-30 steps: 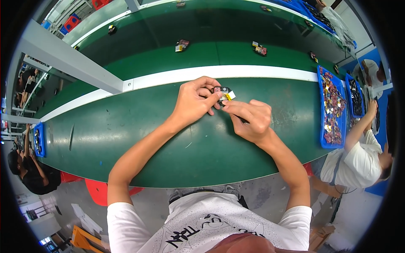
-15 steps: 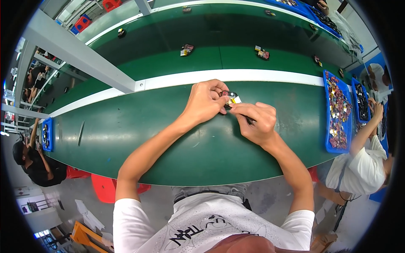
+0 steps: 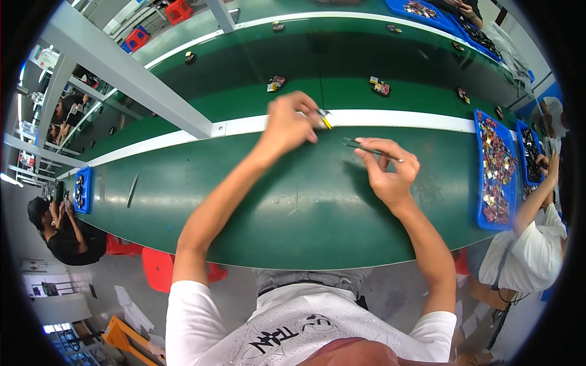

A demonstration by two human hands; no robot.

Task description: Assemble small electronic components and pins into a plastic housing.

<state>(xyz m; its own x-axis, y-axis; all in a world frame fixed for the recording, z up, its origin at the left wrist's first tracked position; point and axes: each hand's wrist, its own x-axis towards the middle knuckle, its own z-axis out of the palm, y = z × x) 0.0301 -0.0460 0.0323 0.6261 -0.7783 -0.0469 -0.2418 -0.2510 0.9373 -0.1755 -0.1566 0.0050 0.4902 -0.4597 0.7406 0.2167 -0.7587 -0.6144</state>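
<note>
- Left hand (image 3: pixel 292 122) is out over the white rail (image 3: pixel 397 119), thumb and fingers pinching a small electronic part (image 3: pixel 326 120). It's blurry, but you can make out white, dark and a bright yellow strip.
- So the part is up in the fingers, roughly over the rail, a bit left of the right hand.
- Right hand (image 3: pixel 392 171) is nearer and to the right, above the green table (image 3: pixel 244 235). Thumb and fingers are pressed together on a thin dark tool (image 3: pixel 372 149), tip end pointing left. Kinda looks like tweezers; can't tell if the tips meet.
- Tool and part are apart, not touching.
- Far side of the rail there's a green strip with little assemblies spaced along it, like one (image 3: pixel 276 83) just past the left hand and another (image 3: pixel 379 87) further right.
- Right end of the table: a long blue tray (image 3: pixel 480 210) full of red, yellow and white bits, with a smaller blue tray (image 3: pixel 533 181) of black pieces right beside it.
- Way over left: a little blue tray (image 3: pixel 88 183) with dark bits, plus a thin strip (image 3: pixel 132 190) lying on the table.
- Co-workers sit at both ends, black top (image 3: pixel 70 244) left, white top (image 3: pixel 525 259) right.
</note>
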